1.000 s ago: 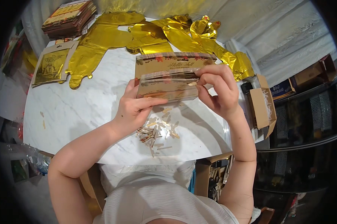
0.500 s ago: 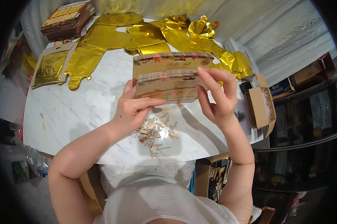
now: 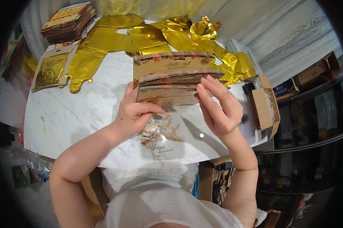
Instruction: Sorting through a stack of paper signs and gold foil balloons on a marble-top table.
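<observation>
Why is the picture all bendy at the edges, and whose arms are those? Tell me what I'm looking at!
There's no robot here, just a person using two bare hands. All these pictures come from one very wide camera on the person's head, looking down. Its lens makes straight edges curve. The arms come in from the bottom because they belong to the wearer.

The left hand holds a bunch of brown printed cardboard cards, while the fingers of the right hand are at their right edge.

Below, on the white marble-patterned table, lie small, thin gold and grey pieces. Towards the back are big, shiny gold foil shapes, and a pile of flat brown packages sits at the back left.
</observation>
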{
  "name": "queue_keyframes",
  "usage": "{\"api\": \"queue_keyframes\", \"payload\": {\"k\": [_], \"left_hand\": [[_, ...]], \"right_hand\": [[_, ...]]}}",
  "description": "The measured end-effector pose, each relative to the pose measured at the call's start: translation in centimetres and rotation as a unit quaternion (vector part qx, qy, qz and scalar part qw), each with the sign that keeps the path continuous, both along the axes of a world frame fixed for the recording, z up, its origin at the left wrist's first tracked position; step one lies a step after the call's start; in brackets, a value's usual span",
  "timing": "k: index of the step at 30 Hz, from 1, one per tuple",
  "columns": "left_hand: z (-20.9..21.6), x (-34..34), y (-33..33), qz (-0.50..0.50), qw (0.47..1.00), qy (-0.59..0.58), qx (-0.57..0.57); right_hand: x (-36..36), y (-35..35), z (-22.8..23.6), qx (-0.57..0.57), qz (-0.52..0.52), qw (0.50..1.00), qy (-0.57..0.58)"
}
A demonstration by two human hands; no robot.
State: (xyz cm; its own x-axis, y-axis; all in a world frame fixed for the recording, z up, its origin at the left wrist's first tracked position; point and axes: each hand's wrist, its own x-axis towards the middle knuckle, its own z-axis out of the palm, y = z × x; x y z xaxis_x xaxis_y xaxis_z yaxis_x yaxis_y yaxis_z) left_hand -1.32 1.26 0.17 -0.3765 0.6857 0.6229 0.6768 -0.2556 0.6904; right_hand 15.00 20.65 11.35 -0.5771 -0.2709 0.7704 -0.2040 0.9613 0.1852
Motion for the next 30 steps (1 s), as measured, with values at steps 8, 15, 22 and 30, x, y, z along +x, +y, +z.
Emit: {"api": "queue_keyframes", "payload": {"k": [8, 15, 22, 30], "left_hand": [[-0.1, -0.1, -0.1, -0.01, 0.999, 0.036, -0.004], [-0.3, -0.4, -0.1, -0.023, 0.998, 0.052, -0.004], [-1.0, -0.4, 0.0, -0.03, 0.999, 0.044, 0.011], [-0.2, -0.1, -0.2, -0.026, 0.999, 0.046, -0.002]], "right_hand": [[0.7, -0.5, 0.0, -0.016, -0.001, 1.0, -0.01], [1.2, -0.8, 0.8, -0.063, 0.011, 0.997, -0.035], [2.0, -2.7, 1.4, -0.07, -0.063, 0.989, -0.118], [2.4, -1.1, 3.7, -0.042, -0.111, 0.983, -0.14]]}}
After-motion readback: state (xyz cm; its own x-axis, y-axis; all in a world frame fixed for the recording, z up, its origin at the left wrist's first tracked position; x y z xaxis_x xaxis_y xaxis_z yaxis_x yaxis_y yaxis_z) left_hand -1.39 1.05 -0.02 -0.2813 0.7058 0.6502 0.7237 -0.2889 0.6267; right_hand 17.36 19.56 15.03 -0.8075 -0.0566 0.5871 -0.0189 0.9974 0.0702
